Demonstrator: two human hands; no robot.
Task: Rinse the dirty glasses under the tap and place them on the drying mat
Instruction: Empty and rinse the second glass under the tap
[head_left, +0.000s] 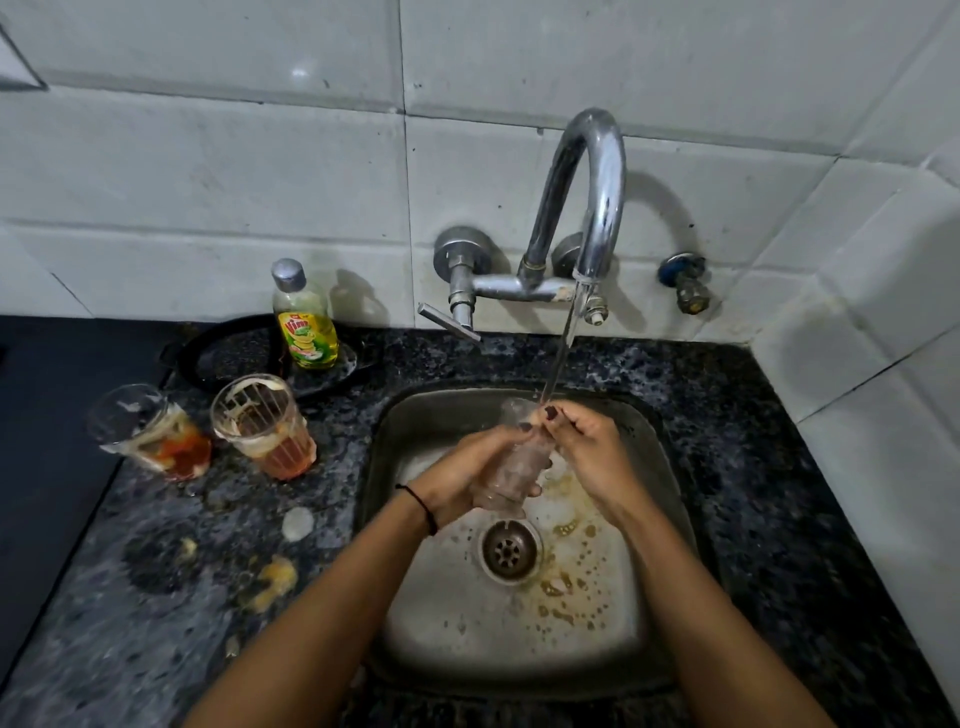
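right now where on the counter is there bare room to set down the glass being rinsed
Right of the sink, the dark granite counter up to the tiled wall is bare. Left of the sink is crowded: two dirty glasses, the soap bottle on a black tray, and food scraps nearer the front edge.

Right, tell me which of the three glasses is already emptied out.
The glass in the hands, held over the sink under the tap's stream. It looks clear, while the two glasses on the counter still hold reddish-orange dregs.
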